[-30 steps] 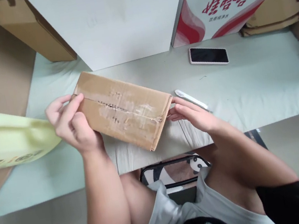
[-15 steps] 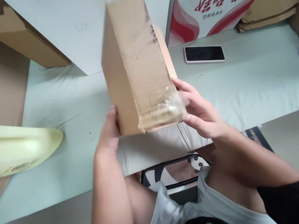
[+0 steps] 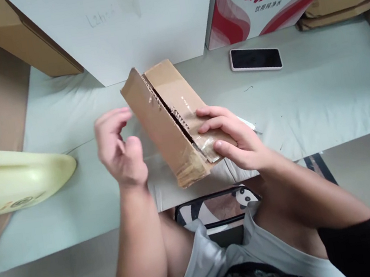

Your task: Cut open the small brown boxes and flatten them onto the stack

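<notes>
A brown cardboard box (image 3: 164,123) stands at an angle in front of me, its torn flap edges parted by a dark slit along the top. Clear tape (image 3: 209,143) shows at its near end. My right hand (image 3: 232,135) grips the box's right side, fingers across the top panel and thumb at the near corner. My left hand (image 3: 119,149) is off the box, just to its left, with curled fingers, the thumb apart and nothing in it. Something white and flat (image 3: 244,124) pokes out behind my right hand.
A pale cloth (image 3: 84,193) covers the surface. Behind stand a white box (image 3: 138,28) and a red-and-white carton (image 3: 275,0). To the right lies a phone (image 3: 255,59). A pale yellow, smooth object (image 3: 17,176) juts in from the left. Below the edge is a panda-patterned item (image 3: 214,209).
The cardboard box has come down and turned, now showing its slit flaps. My left hand has let go and moved left. My right hand has shifted onto the top panel.
</notes>
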Tool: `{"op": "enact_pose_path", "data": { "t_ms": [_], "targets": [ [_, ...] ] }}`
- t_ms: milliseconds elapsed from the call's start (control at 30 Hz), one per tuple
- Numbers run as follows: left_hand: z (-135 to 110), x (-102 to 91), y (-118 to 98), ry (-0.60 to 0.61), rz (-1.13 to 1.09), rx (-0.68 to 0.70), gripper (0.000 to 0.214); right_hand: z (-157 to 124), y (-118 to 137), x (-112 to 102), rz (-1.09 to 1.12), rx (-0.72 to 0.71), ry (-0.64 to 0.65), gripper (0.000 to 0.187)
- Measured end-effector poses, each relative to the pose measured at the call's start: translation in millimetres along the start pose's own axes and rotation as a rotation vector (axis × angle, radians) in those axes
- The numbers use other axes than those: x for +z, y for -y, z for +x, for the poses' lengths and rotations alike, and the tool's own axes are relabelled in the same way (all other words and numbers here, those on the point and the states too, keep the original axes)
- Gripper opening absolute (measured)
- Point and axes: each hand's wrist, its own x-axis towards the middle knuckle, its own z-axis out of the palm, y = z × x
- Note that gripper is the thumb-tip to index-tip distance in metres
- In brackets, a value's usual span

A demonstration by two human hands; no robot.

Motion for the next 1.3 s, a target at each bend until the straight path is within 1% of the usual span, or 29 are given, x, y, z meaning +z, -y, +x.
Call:
{"op": "enact_pose_path", "data": {
  "t_ms": [33, 67, 100, 167, 233, 300, 433, 600, 667, 833, 933, 1000, 1033, 1167, 1200, 1233, 1267, 1300],
  "targets": [
    [-1.6, 1.7, -1.0, 0.082, -0.012, 0.092, 0.037, -0.3, -0.5, 1.0, -0.008, 0.009, 0.004, 0.026],
    [-3.4, 3.4, -1.9, 0.162, 0.009, 0.146, 0.039, -0.9, -0.8, 1.7, -0.012, 0.017, 0.007, 0.027],
    [-5.1, 5.0, -2.6, 0.232, 0.047, 0.166, 0.041, -1.5, -0.8, 2.2, -0.008, 0.022, 0.007, 0.029],
    [-7.8, 7.1, -3.7, 0.310, 0.125, 0.149, 0.046, -2.7, 1.2, 2.7, 0.017, 0.028, 0.004, 0.035],
    [-9.1, 7.5, -4.6, 0.325, 0.157, 0.111, 0.048, -3.0, 6.3, 3.0, 0.037, 0.044, 0.005, 0.044],
    [-9.2, 6.8, -5.7, 0.335, 0.170, 0.085, 0.048, -2.2, 13.9, 3.9, 0.013, 0.084, -0.005, 0.047],
    [-8.3, 5.5, -7.8, 0.337, 0.153, 0.085, 0.047, 0.5, 26.5, 6.9, -0.075, 0.185, -0.039, 0.033],
    [-8.0, 7.1, -9.8, 0.338, 0.128, 0.083, 0.045, 0.7, 28.0, 9.8, -0.007, 0.262, -0.025, 0.015],
    [-8.2, 7.5, -11.1, 0.333, 0.115, 0.074, 0.045, -0.2, 26.8, 11.8, 0.009, 0.278, -0.029, 0.013],
    [-6.6, 6.6, -11.8, 0.346, 0.120, 0.032, 0.042, -2.6, 19.2, 12.5, -0.027, 0.202, -0.069, 0.018],
    [-4.6, 6.2, -9.1, 0.352, 0.175, 0.028, 0.044, -3.3, 10.4, 6.2, -0.022, 0.132, -0.019, 0.031],
    [-3.9, 6.1, -9.7, 0.358, 0.199, 0.024, 0.045, -3.3, 5.0, 2.3, -0.013, 0.069, 0.023, 0.036],
    [-4.1, 5.8, -11.8, 0.353, 0.193, 0.031, 0.044, -3.2, 3.0, 1.1, -0.017, 0.037, 0.028, 0.035],
    [-7.4, 2.6, -32.6, 0.218, 0.061, 0.157, 0.033, -3.0, -1.1, 1.6, -0.011, -0.075, -0.001, 0.021],
    [-8.6, 1.8, -39.1, 0.248, 0.055, 0.167, 0.032, -3.1, -1.7, 1.9, 0.011, -0.085, 0.003, 0.021],
    [-9.9, 1.3, -44.9, 0.312, 0.065, 0.179, 0.031, -3.1, -2.4, 1.7, 0.047, -0.080, 0.015, 0.023],
    [-11.2, 1.3, -49.5, 0.377, 0.072, 0.204, 0.029, -3.2, -3.2, 1.0, 0.097, -0.059, 0.023, 0.029],
    [-12.4, 1.7, -52.8, 0.413, 0.080, 0.215, 0.027, -3.2, -4.2, -0.4, 0.155, -0.021, 0.023, 0.038]
  ]
}}
